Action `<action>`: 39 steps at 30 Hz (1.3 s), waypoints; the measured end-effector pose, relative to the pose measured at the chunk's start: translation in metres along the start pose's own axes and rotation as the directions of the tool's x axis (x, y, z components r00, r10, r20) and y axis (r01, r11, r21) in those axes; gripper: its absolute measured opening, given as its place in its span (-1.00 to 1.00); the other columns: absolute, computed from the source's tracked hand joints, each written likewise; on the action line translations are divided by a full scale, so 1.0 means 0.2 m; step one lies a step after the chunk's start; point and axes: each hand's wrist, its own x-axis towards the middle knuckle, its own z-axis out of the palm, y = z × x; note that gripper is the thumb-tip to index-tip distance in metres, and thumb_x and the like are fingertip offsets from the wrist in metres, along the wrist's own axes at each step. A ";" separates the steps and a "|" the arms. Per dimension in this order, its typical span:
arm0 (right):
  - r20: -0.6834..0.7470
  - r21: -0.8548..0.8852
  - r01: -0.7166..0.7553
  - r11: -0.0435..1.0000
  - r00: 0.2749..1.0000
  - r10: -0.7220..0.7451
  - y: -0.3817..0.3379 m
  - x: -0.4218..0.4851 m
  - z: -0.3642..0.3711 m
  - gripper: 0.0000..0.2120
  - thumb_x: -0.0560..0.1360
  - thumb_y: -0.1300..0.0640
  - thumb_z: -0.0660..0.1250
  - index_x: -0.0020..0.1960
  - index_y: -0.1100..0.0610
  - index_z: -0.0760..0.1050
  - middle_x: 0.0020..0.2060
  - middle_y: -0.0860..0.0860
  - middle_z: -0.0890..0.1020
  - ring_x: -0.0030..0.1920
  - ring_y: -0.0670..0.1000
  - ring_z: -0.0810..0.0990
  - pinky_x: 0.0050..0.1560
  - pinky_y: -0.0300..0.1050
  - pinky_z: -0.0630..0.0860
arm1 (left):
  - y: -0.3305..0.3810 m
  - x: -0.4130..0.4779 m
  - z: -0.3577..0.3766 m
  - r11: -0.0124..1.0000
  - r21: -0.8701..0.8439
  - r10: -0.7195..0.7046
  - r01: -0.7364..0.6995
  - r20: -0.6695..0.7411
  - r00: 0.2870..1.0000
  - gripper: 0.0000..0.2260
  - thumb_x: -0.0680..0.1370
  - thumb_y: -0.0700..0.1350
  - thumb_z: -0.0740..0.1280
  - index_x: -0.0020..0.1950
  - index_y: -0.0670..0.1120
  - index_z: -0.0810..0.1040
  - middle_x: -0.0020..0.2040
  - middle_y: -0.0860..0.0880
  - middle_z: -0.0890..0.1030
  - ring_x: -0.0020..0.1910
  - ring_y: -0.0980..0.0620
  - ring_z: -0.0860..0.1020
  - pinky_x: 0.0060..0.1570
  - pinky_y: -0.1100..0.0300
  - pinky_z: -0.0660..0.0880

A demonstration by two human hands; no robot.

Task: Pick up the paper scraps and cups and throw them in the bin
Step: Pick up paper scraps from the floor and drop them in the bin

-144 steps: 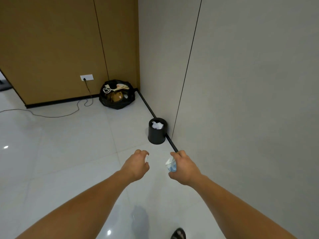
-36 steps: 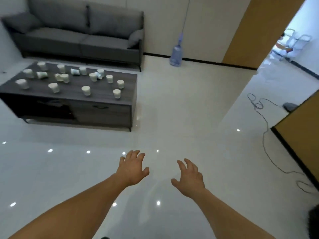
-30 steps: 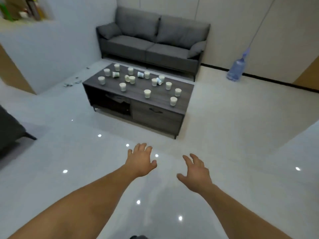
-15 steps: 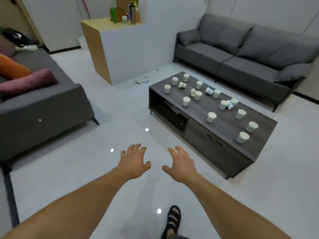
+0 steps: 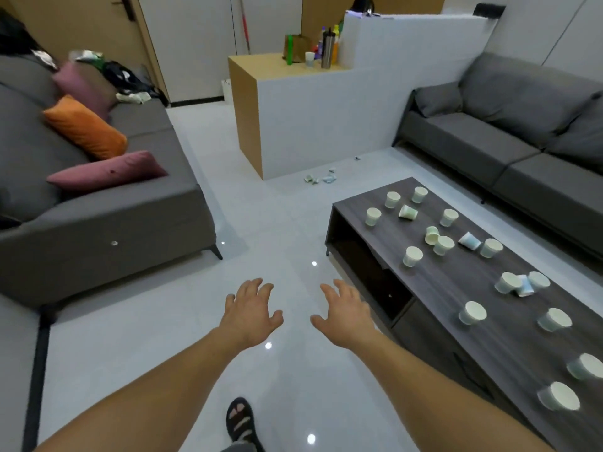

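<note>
Several white paper cups (image 5: 412, 256) stand or lie tipped on the dark wooden coffee table (image 5: 463, 285) at the right. A few paper scraps and crushed cups (image 5: 321, 177) lie on the white floor beside the counter's base. My left hand (image 5: 250, 313) and my right hand (image 5: 346, 310) stretch out in front of me over the floor, fingers spread, holding nothing. Both are left of the table's near corner. The bin is out of view.
A grey sofa (image 5: 98, 203) with orange and pink cushions lines the left side. Another grey sofa (image 5: 509, 132) sits behind the table. A white-and-wood counter (image 5: 293, 115) with bottles stands ahead. My sandalled foot (image 5: 239, 419) is on the floor below.
I held paper and a cup near the black bin; now both hands are empty. The view has swung from the wall to the sofas and coffee table, which has come nearer on the right.
</note>
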 end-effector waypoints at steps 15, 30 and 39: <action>0.056 0.056 -0.168 0.984 0.985 0.165 -0.13 1.38 -0.26 -0.28 0.51 -0.23 0.24 0.56 -0.04 0.06 0.56 0.00 0.01 0.54 0.08 -0.03 0.43 0.21 0.15 | -0.30 1.52 -0.42 0.994 0.046 0.094 -0.098 0.075 0.993 -0.39 0.54 0.19 0.18 0.52 0.00 0.14 0.54 -0.05 0.11 0.52 -0.06 0.05 0.43 -0.10 0.08; 0.070 0.081 -0.001 0.997 0.998 -0.005 0.12 3.03 -0.91 -0.29 0.55 -0.17 0.24 0.57 0.01 0.02 0.56 0.03 -0.01 0.53 0.11 -0.02 0.43 0.17 0.22 | -0.12 3.03 -0.83 1.000 0.011 -0.003 0.003 0.033 0.999 -0.38 0.54 0.18 0.20 0.53 0.01 0.12 0.55 -0.03 0.11 0.52 -0.03 0.07 0.44 -0.03 0.12; 0.115 0.030 -0.074 0.997 0.991 0.070 0.20 3.96 -1.05 -0.29 0.53 -0.17 0.23 0.56 0.01 0.02 0.54 0.03 0.03 0.51 0.11 0.06 0.39 0.13 0.28 | -0.19 4.03 -0.92 1.000 -0.004 0.025 -0.025 0.103 0.994 -0.38 0.54 0.18 0.18 0.54 0.00 0.11 0.54 -0.04 0.13 0.52 -0.05 0.08 0.43 -0.03 0.15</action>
